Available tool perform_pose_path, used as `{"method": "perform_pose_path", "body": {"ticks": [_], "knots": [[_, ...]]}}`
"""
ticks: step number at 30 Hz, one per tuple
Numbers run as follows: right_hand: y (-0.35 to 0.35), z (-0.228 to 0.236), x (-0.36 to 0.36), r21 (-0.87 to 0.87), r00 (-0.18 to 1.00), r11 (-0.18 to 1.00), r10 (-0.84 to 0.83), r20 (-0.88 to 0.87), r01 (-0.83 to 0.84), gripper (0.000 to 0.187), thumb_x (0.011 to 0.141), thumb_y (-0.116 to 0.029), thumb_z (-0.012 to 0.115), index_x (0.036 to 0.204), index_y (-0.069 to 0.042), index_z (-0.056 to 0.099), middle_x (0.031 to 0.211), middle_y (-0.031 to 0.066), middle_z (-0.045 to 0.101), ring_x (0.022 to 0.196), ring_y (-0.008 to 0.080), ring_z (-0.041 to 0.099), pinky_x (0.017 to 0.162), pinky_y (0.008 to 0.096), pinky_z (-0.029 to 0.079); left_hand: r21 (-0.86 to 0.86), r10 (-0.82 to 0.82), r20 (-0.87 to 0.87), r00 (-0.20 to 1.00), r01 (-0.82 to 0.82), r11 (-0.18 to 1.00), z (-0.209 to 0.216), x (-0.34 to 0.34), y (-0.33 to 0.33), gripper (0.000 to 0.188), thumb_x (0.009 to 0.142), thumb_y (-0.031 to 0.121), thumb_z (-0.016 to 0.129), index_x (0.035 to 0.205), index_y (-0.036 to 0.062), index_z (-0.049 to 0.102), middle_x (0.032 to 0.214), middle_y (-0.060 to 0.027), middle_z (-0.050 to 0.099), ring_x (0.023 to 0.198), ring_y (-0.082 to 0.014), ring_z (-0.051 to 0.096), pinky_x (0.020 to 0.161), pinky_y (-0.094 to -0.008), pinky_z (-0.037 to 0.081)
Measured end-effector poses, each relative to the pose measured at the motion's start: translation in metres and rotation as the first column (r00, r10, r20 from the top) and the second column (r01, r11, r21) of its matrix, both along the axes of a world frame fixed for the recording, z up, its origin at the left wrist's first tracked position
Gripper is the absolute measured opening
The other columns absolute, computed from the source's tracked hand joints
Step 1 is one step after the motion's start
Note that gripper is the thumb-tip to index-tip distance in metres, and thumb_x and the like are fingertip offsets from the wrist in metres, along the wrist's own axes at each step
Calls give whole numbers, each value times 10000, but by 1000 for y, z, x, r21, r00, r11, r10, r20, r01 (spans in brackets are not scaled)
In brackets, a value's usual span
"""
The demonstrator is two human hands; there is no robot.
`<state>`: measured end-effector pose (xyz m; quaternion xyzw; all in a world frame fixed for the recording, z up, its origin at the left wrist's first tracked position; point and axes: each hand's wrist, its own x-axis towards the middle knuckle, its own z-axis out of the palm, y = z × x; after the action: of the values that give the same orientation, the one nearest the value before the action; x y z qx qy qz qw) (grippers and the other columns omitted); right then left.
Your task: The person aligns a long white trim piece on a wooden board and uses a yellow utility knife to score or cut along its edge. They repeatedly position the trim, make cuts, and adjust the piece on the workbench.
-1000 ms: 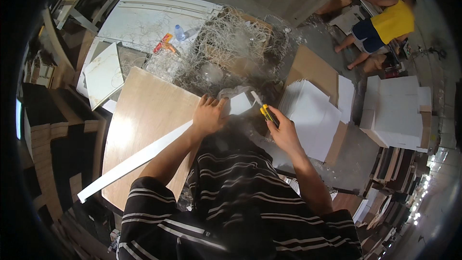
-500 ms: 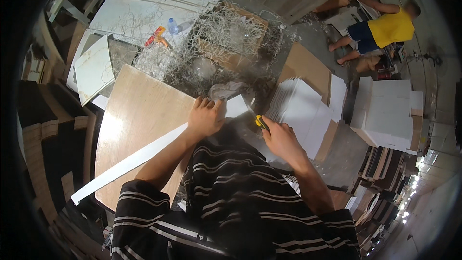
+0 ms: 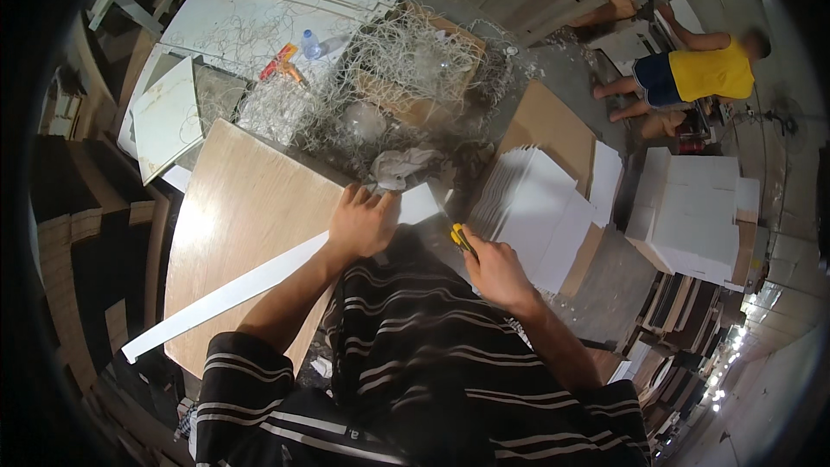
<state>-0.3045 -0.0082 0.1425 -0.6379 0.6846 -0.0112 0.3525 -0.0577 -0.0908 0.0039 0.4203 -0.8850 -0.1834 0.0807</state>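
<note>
A long, narrow white strip of board point(image 3: 238, 297) lies slantwise across a wood-grain panel point(image 3: 251, 195), its right end jutting past the panel's edge. My left hand point(image 3: 361, 222) grips the strip near that end, fingers curled over the far side. In my right hand point(image 3: 499, 272) is a yellow and black utility knife point(image 3: 463, 240). Its blade points up and to the left, at the strip's right end; whether it touches the edge I cannot tell.
Beyond the panel, tangled white trimmings point(image 3: 415, 60) cover a carton and surround a plastic bottle point(image 3: 310, 45) and an orange-red tool point(image 3: 278, 61). White cardboard sheets point(image 3: 527, 216) are stacked at right, near a white box point(image 3: 687, 212). A person in yellow point(image 3: 713, 73) works far right.
My right hand and the knife have shifted slightly left and down, bringing the blade nearer the strip's end. The view has moved a little. The other person's arm has moved.
</note>
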Motion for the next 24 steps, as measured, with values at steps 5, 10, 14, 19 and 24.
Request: {"method": "perform_pose_path", "body": {"ticks": [5, 10, 14, 19, 24], "knots": [[11, -20, -5, -97, 999, 995, 24, 32, -21, 467, 947, -110, 596, 1390, 22, 530, 960, 245, 698, 834, 443, 671, 725, 503, 542, 23, -17, 0, 1000, 17, 1000, 1, 1, -1, 659, 827, 365, 675, 1384, 45, 532, 1085, -161, 717, 1114, -323, 621, 1100, -469, 343], [13, -32, -10, -125, 998, 992, 15, 65, -7, 476, 939, -93, 610, 1393, 22, 527, 988, 245, 696, 829, 439, 671, 708, 492, 539, 42, -32, -2, 999, 32, 999, 0, 2, -3, 675, 782, 354, 708, 1355, 34, 551, 1077, -158, 715, 1103, -319, 619, 1095, -466, 347], [4, -37, -8, -107, 994, 994, -4, 113, 16, 472, 940, -90, 607, 1390, 28, 526, 983, 250, 694, 829, 444, 669, 699, 498, 523, 53, -33, 15, 999, 32, 998, 0, 2, -2, 670, 757, 334, 722, 1334, 34, 559, 1088, -155, 711, 1113, -315, 611, 1086, -463, 352], [-2, -33, -5, -150, 989, 989, 11, 148, 12, 464, 945, -93, 598, 1387, 30, 529, 963, 260, 690, 834, 446, 667, 718, 500, 524, 91, -8, -30, 1000, 11, 996, 2, 2, -4, 656, 804, 403, 720, 1309, 16, 561, 1166, -176, 687, 1149, -354, 582, 1127, -497, 327], [9, -14, -9, -54, 998, 998, 15, 58, -12, 459, 942, -88, 594, 1381, 30, 534, 946, 264, 691, 840, 442, 675, 741, 501, 540, 96, 1, -12, 1000, 0, 995, 5, 1, -4, 624, 784, 378, 732, 1276, 25, 583, 1143, -162, 688, 1119, -336, 590, 1111, -483, 344]]}}
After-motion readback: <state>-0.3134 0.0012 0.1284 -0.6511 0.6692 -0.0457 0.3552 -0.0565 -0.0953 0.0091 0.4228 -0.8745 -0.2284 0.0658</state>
